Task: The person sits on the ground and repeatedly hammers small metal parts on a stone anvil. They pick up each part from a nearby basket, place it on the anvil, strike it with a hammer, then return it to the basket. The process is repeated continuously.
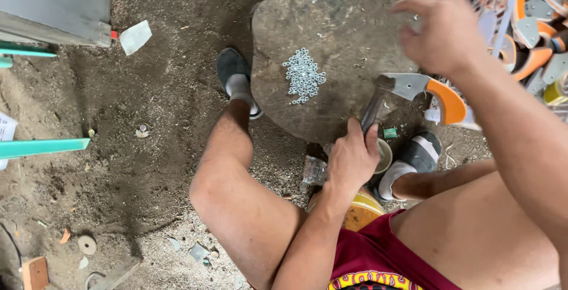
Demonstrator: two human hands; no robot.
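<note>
The bare dirt floor (136, 148) is the biggest thing under you, littered with scraps, and your knees spread either side of the flat stone slab (337, 47) that serves as your worktop. At the upper right stands a white wire crate (509, 12) packed with orange and grey tool parts.

Your right hand (441, 27) hangs above the far edge of the slab, just in front of the crate. Its fingers are loosely curled and blurred, and you cannot tell from here whether they pinch anything small. Your left hand (353, 160) is clenched around the handle of a hammer (374, 104), whose head rests at the near right edge of the slab.

Just beside the hammer head lies a grey metal blade with an orange handle (429, 92), half off the edge of the slab. It could tip down toward your right foot if the hammer nudges it.

A heap of small silver nuts (303, 76) sits loose in the middle of the slab, well apart from both hands. Any blow on the stone could likely make them jump and roll into the dirt, where they would be hard to find.

Your slippered feet (236, 77) sit close against the slab, so a glancing hammer stroke or a dropped piece could land on them.
</note>
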